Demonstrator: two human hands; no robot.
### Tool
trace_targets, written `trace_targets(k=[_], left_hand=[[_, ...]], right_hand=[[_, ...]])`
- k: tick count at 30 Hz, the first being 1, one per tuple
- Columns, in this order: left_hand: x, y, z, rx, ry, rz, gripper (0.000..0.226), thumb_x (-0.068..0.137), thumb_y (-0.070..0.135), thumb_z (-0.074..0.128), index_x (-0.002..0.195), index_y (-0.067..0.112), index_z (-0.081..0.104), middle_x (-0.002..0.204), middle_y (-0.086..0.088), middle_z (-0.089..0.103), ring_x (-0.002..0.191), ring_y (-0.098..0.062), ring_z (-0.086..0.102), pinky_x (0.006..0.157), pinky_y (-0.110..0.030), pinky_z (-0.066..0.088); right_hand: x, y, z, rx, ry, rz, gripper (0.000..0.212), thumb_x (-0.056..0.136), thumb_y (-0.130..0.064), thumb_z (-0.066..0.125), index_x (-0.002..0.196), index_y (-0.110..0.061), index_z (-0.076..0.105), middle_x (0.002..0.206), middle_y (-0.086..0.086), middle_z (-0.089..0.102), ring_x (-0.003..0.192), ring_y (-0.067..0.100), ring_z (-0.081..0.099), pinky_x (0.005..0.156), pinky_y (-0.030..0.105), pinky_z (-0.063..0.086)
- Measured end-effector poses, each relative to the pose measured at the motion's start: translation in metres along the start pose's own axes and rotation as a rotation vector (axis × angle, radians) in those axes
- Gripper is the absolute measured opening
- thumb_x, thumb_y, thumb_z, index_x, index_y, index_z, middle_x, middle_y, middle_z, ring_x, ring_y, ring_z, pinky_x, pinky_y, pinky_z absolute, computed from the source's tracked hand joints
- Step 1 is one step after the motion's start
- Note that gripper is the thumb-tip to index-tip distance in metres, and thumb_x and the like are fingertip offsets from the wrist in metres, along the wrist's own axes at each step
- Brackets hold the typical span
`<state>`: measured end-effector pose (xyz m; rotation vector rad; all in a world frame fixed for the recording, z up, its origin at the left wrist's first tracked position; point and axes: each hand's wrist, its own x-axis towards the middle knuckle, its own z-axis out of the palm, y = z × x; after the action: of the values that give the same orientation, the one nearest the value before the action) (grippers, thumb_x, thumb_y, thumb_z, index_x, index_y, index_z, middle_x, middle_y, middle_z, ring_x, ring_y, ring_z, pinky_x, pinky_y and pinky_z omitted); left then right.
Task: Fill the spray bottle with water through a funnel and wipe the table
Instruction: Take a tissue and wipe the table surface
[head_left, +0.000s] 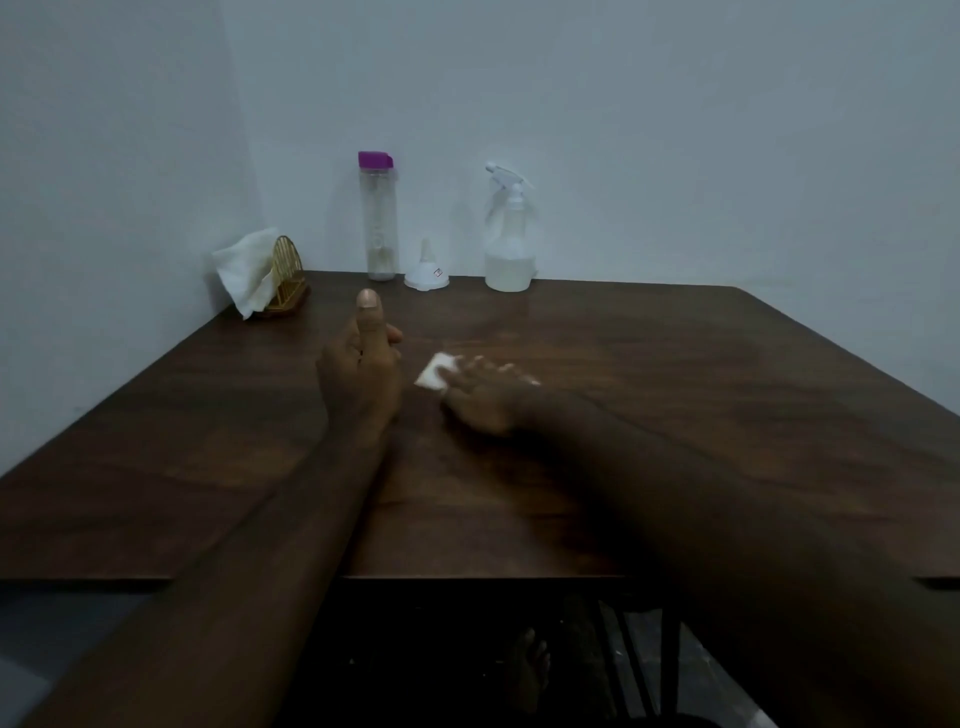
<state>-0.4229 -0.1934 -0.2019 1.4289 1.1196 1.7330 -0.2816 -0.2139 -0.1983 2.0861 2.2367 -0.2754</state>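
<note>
The spray bottle (509, 244) stood upright at the far edge of the dark wooden bench (675, 395), close against the pale wall, with its white trigger head fitted and cloudy water filling roughly its lower third. Just left of the spray bottle sat the white funnel (427, 270), upside down on its wide mouth with the spout pointing up. Further left of the spray bottle, beyond the funnel, stood a tall clear bottle (380, 218) with a purple cap, nearly empty. Well to the left of the spray bottle, in the bench's far corner, a golden holder (287, 275) kept a few white tissues (243, 267) leaning outward.

Nearer the person than the spray bottle, the right hand (483, 397) lay flat on the bench, blurred, its fingers pressing down a small folded white tissue pad (437, 375); the grip was flat on the pad rather than curled around it. The left hand (361, 364) hovered just left of that pad, further from the spray bottle, thumb raised and fingers loosely curled, its grip narrow and holding nothing. Below the bench's near edge a bare foot (530, 670) showed on the floor.
</note>
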Motion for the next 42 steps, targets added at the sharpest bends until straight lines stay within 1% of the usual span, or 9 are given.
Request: trace_targets(k=[3,7,10,17,23,29,36,40,42], left_hand=[[0.01,-0.002,-0.003,-0.024,0.045,-0.208,0.065,0.093,0.069,0.026,0.067,0.019,0.06,0.061,0.002,0.059,0.062,-0.013,0.056,0.07,-0.035,0.045],[0.04,-0.013,-0.011,0.073,0.009,-0.331,0.078,0.091,0.072,0.019,0.086,0.011,0.067,0.063,0.001,0.06,0.058,-0.014,0.054,0.062,-0.031,0.041],[0.06,-0.021,-0.018,0.097,0.007,-0.346,0.074,0.091,0.072,0.02,0.071,0.014,0.061,0.062,0.0,0.058,0.059,-0.015,0.052,0.058,-0.03,0.039],[0.07,-0.031,-0.015,0.104,-0.043,-0.338,0.057,0.093,0.065,0.035,0.076,0.016,0.058,0.068,0.001,0.055,0.062,-0.013,0.049,0.06,-0.032,0.039],[0.079,-0.04,-0.003,0.384,-0.182,-0.153,0.032,0.099,0.029,0.047,0.073,0.012,0.054,0.067,-0.002,0.046,0.062,-0.014,0.044,0.063,-0.033,0.04],[0.082,-0.041,0.005,0.453,-0.229,-0.19,0.038,0.101,0.036,0.041,0.08,0.01,0.059,0.069,-0.003,0.049,0.063,-0.015,0.046,0.059,-0.031,0.039],[0.068,-0.033,0.002,0.49,-0.404,0.049,0.046,0.102,0.037,0.039,0.081,0.0,0.058,0.074,-0.013,0.057,0.065,-0.018,0.05,0.062,-0.035,0.042],[0.067,-0.032,0.002,0.512,-0.452,0.078,0.045,0.102,0.037,0.04,0.086,0.0,0.06,0.08,-0.016,0.06,0.073,-0.025,0.056,0.066,-0.037,0.044],[0.067,-0.033,0.004,0.511,-0.452,0.117,0.041,0.101,0.035,0.042,0.086,0.001,0.059,0.079,-0.014,0.059,0.072,-0.024,0.055,0.066,-0.038,0.044]], right_hand=[[0.002,0.001,0.0,0.028,-0.011,0.122,0.061,0.102,-0.053,0.013,0.157,-0.029,0.0,0.165,0.002,-0.008,0.152,0.024,-0.009,0.121,0.052,-0.004],[-0.027,-0.057,0.02,-0.031,0.01,-0.227,0.057,0.104,-0.047,0.015,0.157,-0.029,0.003,0.166,0.001,-0.004,0.152,0.021,-0.007,0.121,0.048,-0.003],[-0.027,-0.05,0.017,-0.038,0.002,-0.314,0.055,0.105,-0.043,0.018,0.157,-0.03,0.005,0.166,-0.001,-0.003,0.152,0.017,-0.006,0.122,0.045,-0.003],[0.049,0.024,-0.009,0.025,0.016,0.25,0.067,0.099,-0.061,0.012,0.157,-0.029,0.0,0.165,0.004,-0.008,0.152,0.025,-0.009,0.121,0.051,-0.004],[0.046,0.002,-0.005,-0.027,-0.009,-0.201,0.056,0.104,-0.049,0.014,0.156,-0.032,0.006,0.165,-0.002,-0.001,0.152,0.018,-0.002,0.123,0.045,0.0],[0.064,0.084,-0.016,-0.007,0.035,0.38,0.069,0.095,-0.068,0.008,0.155,-0.035,0.009,0.166,0.004,0.0,0.152,0.029,0.001,0.12,0.057,0.004],[0.029,0.024,-0.006,0.046,-0.035,-0.234,0.057,0.102,-0.054,0.016,0.155,-0.035,0.007,0.164,-0.007,-0.002,0.15,0.012,-0.005,0.122,0.044,-0.005],[0.048,0.103,-0.023,0.004,0.03,0.281,0.073,0.094,-0.069,0.004,0.157,-0.032,0.004,0.166,0.0,0.0,0.152,0.022,-0.002,0.121,0.054,0.001],[0.057,0.087,-0.018,0.018,0.066,0.327,0.082,0.089,-0.076,0.002,0.157,-0.031,0.005,0.166,0.003,0.001,0.152,0.024,-0.002,0.119,0.058,0.002]])
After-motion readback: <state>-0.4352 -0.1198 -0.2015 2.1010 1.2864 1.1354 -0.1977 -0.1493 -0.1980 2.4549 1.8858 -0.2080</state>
